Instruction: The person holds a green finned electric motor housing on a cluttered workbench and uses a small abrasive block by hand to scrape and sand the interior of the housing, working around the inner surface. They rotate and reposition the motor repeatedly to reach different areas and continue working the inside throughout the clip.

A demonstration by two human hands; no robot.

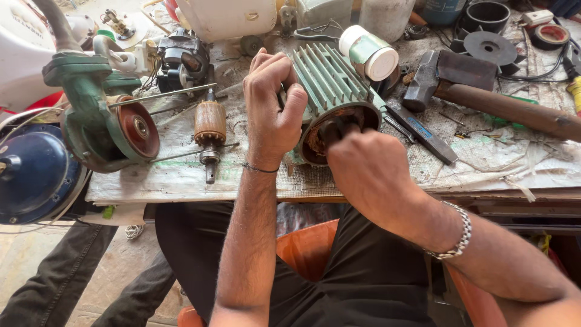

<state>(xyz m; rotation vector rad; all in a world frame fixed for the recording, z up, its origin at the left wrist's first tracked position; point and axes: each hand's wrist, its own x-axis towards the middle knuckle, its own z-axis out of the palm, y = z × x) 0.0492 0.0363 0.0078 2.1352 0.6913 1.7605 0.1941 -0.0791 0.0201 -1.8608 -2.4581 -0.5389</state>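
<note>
Work in hand is the green finned motor housing (331,91), which lies tilted on the workbench (181,175) close to its front edge, open end facing the person. The left hand (273,109) is wrapped around the housing's left flank, fingers curled over the fins and thumb pressed against the rim, steadying it. The right hand (369,172) is closed into a fist at the rusty open mouth, gripping something dark that projects from the bore (what exactly it clasps I cannot tell, since the knuckles cover it). Judged from this, the step is fitting or working a part in the housing's bore; the next move would call for a firm hold by the left hand so the housing does not roll, and a straight, aligned push or pull by the right. Count of items on the bench: one finned housing; one loose rotor (210,130) with copper winding, lying left of the left hand; one green pump body (100,112) with a reddish disc, at the left edge; one blue round cover (33,172) hanging off the left front corner; one hammer (484,91) toward the right edge; one white capped jar (369,51) touching the housing's far end; one black fan wheel (489,45) and one roll of tape (549,35) at the far right corner.
</note>
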